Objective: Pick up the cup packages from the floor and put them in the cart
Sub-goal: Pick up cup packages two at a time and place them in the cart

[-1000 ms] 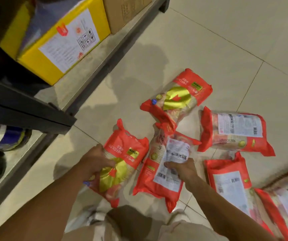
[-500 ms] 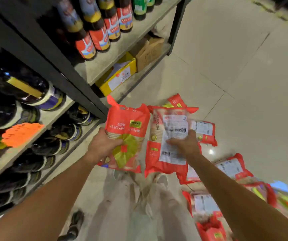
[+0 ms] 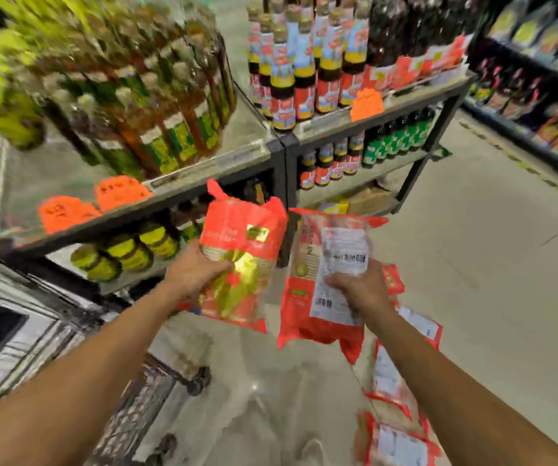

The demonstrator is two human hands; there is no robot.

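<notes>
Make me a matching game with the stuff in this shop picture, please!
Things:
1. left hand
2. right hand
3. cart
4. orange tags

Matches:
A. lie on the shelf
B. holds the pack with the white label
C. stands at the lower left
D. holds the pack with the gold front

Pairs: 1-D, 2-B, 3-C, 4-A

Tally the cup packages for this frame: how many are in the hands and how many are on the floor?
Held cup packages: 2, one in the left hand, one in the right hand
Floor cup packages: about 4, blurred and overlapping
Total: about 6
</notes>
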